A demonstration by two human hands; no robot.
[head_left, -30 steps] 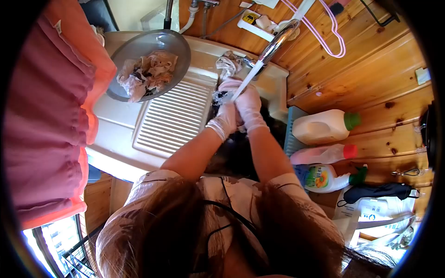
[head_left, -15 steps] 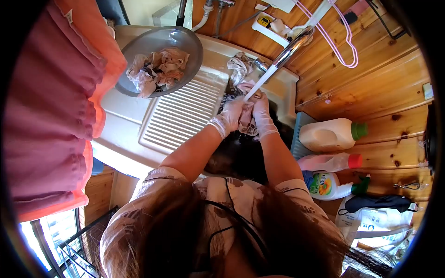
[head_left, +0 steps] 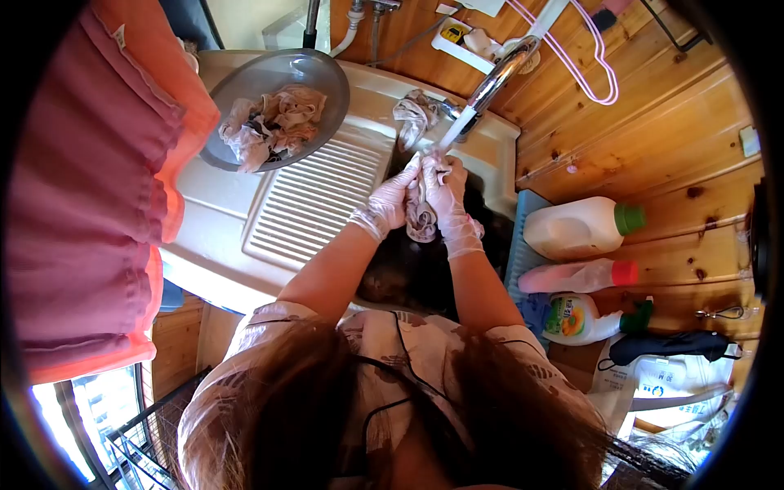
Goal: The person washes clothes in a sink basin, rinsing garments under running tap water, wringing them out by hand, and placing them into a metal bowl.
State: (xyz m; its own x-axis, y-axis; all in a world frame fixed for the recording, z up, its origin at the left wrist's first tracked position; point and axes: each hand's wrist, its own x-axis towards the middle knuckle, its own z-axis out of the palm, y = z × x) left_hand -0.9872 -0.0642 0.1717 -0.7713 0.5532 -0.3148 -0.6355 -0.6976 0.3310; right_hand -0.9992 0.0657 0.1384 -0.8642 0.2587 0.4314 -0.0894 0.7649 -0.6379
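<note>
Item: one crumpled cloth (head_left: 420,219), which I have between two thin-gloved hands, above the dark sink (head_left: 416,273) and under the tap (head_left: 500,75)'s stream. Left hand (head_left: 392,200): fingers pressed together, pinching the cloth's upper part. Right hand (head_left: 445,194): fingers curled around its bunched folds, touching the left at the fingertips. Also noted: second cloth (head_left: 415,117), on the rim near the tap; ribbed board (head_left: 314,204), left of the sink; grey basin (head_left: 328,82) of rumpled laundry (head_left: 278,122), beyond the board.

The left hand (head_left: 392,202) and right hand (head_left: 443,192) wear thin white gloves (head_left: 464,238); at six o'clock, a pale shirt (head_left: 431,333) has brown shapes (head_left: 233,371), dark sleeve lines (head_left: 278,318) and a black cord (head_left: 398,331)
</note>
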